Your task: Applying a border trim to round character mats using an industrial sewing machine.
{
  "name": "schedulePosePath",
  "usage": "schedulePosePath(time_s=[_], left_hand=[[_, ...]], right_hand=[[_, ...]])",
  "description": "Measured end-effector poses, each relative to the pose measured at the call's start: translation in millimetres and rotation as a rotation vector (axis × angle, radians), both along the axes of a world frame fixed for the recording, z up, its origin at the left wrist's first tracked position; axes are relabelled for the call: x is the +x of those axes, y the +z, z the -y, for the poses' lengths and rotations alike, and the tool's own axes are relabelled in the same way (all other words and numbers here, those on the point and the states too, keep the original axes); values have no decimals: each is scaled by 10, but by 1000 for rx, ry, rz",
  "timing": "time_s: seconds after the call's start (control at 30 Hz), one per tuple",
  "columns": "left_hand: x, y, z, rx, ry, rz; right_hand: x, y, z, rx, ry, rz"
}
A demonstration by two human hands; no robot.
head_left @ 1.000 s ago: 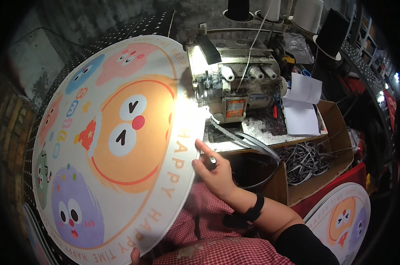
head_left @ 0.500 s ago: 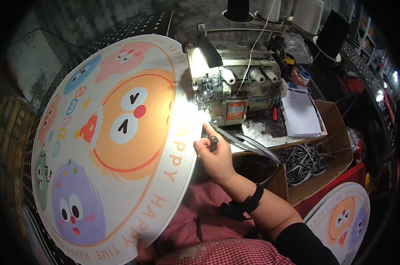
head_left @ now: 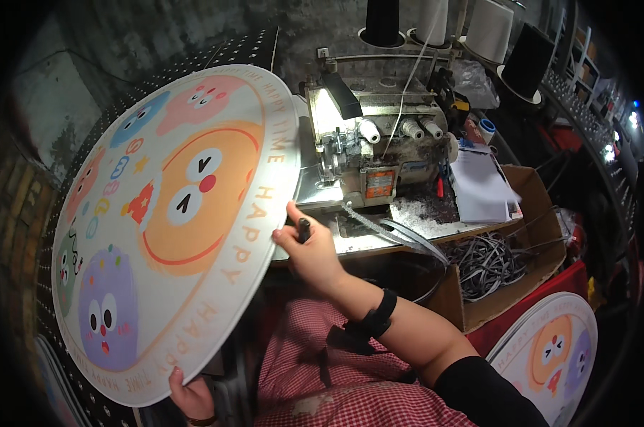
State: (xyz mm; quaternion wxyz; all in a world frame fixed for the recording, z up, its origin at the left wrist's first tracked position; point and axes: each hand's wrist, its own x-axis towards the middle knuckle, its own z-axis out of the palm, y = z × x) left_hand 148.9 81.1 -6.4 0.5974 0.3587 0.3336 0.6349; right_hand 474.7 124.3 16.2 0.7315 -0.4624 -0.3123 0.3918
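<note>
A large round mat (head_left: 172,228) with cartoon faces and lettering along its border stands tilted on the left. My right hand (head_left: 313,255) pinches its right rim between thumb and fingers. A short dark cylindrical tool (head_left: 304,230) pokes up out of the same hand; the rest of it is hidden in the palm. At the mat's lower rim, my left hand (head_left: 192,398) grips with the thumb on top, its fingers mostly hidden beneath. Just beyond the mat is an overlock sewing machine (head_left: 386,153), its lamp lit; the mat's rim is apart from the needle area.
Grey trimmed strips (head_left: 400,238) trail from the machine table to a cardboard box (head_left: 542,249) full of them. Another round mat (head_left: 549,356) stands at lower right. Thread cones (head_left: 489,32) rise behind the machine, and paper sheets (head_left: 478,185) lie beside it.
The mat's right rim has come away from the machine's needle area, toward me and left, with my right hand on it. My left hand now shows more fully at the lower rim.
</note>
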Motion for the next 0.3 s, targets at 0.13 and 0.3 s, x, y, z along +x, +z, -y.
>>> schedulePosePath(time_s=[0.13, 0.3], left_hand=[[-27, 342, 44, -92, -57, 8], [-76, 656, 243, -176, -781, -364]], right_hand=[[-96, 120, -16, -39, -35, -29], [116, 166, -230, 58, 158, -136]])
